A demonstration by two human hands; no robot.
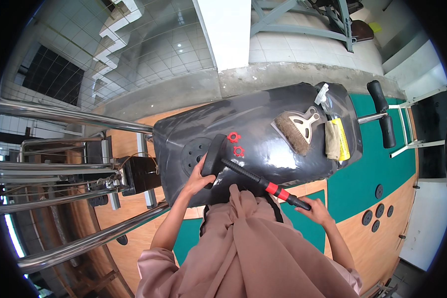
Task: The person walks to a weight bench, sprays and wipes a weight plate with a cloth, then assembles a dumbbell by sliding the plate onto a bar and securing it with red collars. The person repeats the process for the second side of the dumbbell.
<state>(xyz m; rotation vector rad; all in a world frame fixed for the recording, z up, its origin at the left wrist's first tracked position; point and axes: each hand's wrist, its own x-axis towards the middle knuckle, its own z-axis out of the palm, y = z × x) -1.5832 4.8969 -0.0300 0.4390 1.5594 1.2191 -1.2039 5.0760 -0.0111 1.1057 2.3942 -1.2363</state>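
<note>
My left hand is closed around the rim of a black weight plate, seen nearly edge-on. A black dumbbell bar with a red band slants from this plate down to the right. My right hand grips the bar's far end. Whether the bar passes through the plate's hole is hidden. Beneath lies a black padded bench. Two red star-shaped collar nuts rest on it just right of the held plate. Another round plate lies flat on the bench, partly covered by the held one.
A brush, a spray bottle and a folded cloth occupy the bench's right part. Chrome machine rails stand at left. Several small plates lie on the floor at right. A padded T-bar juts beyond the bench.
</note>
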